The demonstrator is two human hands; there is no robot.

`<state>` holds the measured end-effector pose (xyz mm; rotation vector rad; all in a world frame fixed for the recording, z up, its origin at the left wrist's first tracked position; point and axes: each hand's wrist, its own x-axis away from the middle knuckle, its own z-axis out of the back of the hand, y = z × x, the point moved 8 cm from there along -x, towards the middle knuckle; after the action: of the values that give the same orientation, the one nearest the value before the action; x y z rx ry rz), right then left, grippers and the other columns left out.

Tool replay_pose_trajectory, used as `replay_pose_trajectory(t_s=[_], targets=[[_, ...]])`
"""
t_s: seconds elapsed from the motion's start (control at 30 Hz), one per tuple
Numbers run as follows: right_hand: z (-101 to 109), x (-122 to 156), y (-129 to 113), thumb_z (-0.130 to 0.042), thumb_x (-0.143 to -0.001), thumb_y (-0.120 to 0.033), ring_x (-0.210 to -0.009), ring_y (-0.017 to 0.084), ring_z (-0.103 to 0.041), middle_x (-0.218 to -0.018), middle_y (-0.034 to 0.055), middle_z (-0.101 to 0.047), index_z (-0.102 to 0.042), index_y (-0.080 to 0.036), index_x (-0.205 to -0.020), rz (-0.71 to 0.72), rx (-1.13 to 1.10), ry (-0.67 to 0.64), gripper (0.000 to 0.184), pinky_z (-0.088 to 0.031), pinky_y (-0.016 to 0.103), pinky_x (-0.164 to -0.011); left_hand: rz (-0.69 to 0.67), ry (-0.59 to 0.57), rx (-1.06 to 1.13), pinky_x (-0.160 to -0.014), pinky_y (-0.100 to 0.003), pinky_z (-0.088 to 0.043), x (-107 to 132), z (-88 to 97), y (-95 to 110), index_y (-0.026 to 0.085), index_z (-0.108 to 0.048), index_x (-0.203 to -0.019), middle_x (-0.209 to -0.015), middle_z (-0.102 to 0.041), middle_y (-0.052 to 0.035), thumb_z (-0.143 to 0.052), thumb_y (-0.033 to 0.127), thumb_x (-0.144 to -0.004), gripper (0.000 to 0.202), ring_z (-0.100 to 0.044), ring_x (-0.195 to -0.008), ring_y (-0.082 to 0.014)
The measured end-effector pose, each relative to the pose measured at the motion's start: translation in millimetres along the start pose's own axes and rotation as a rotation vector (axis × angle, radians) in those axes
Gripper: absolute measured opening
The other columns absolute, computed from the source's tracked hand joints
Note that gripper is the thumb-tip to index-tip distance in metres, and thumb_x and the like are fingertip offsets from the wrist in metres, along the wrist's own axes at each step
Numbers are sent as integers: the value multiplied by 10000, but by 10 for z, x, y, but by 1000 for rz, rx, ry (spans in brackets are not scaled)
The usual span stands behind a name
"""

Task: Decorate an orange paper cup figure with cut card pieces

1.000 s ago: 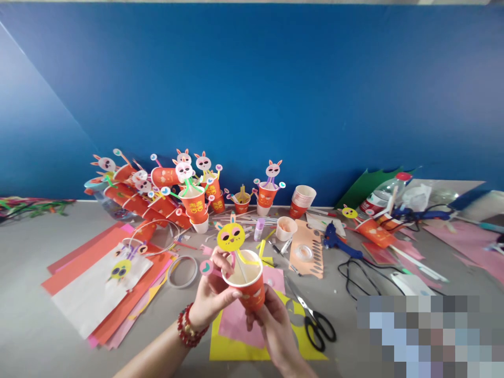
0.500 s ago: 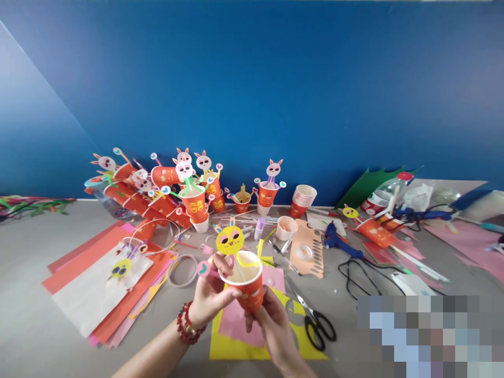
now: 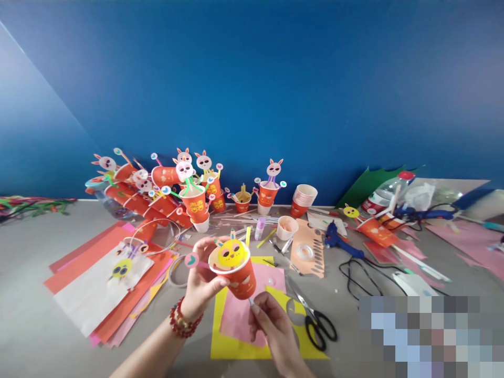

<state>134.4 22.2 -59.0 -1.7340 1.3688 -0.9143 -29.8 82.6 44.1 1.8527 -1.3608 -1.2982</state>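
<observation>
Yellow face (image 3: pixel 231 255) now lower, red cup (image 3: pixel 241 282) in left hand (image 3: pixel 201 286), stick (image 3: pixel 251 301) in right hand (image 3: pixel 272 321)

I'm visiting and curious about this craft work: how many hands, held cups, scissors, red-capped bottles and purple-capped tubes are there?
Left hand and right hand: 2
Held cup: 1
Scissors: 1
Red-capped bottle: 1
Purple-capped tube: 1
Total: 6

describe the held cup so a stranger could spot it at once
Below the blue wall, find the near middle of the gray table, where a yellow paper sheet lies. Above it, the left hand, wearing a red beaded bracelet, holds the red paper cup. Unlike the other rabbit cups, it is in hand, its yellow rabbit face at the rim.
</observation>
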Motion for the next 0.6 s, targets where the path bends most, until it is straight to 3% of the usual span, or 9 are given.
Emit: replay_pose_trajectory(t_s=[0.13, 0.23, 0.33, 0.5, 0.6], targets=[[25, 29, 6, -730, -861, -492, -493, 90, -554, -667, -22, -593, -568, -175, -808, 5, 36, 19, 360, -431, 210, -487, 4, -5, 10, -1022, -437, -493, 12, 18, -30, 312, -495, -1327, -1379, -503, -86, -868, 384, -696, 737, -512, -1296, -340], [-14, -1, -38, -739, -853, -492, -492, 91, -553, -659, -19, -596, -572, -174, -790, 31, 46, 32, 365, -434, 212, -486, 14, 26, -54, -1028, -437, -489, 81, 6, -100, 297, -498, -1342, -1384, -514, -99, -860, 385, -704, 738, -531, -1278, -335], [-51, -39, -100, -744, -833, -526, -491, 100, -544, -644, -15, -599, -586, -174, -801, 77, 38, 56, 387, -445, 222, -485, 61, -14, -95, -1021, -464, -496, 126, -88, -162, 270, -490, -1358, -1362, -554, -131, -862, 400, -696, 770, -564, -1242, -349], [-16, 10, -36, -727, -847, -527, -481, 97, -542, -642, -18, -586, -574, -174, -773, 75, 98, 54, 392, -439, 217, -471, 39, 12, -93, -1056, -464, -476, 34, -89, -23, 295, -469, -1399, -1462, -499, -127, -848, 392, -715, 788, -503, -1329, -360], [49, 71, 23, -714, -850, -545, -466, 94, -529, -638, -20, -575, -569, -177, -768, 37, 132, 84, 403, -424, 208, -443, 92, -7, -60, -1051, -491, -480, 12, -78, -48, 288, -391, -1470, -1465, -505, -155, -824, 412, -740, 857, -505, -1333, -379]])
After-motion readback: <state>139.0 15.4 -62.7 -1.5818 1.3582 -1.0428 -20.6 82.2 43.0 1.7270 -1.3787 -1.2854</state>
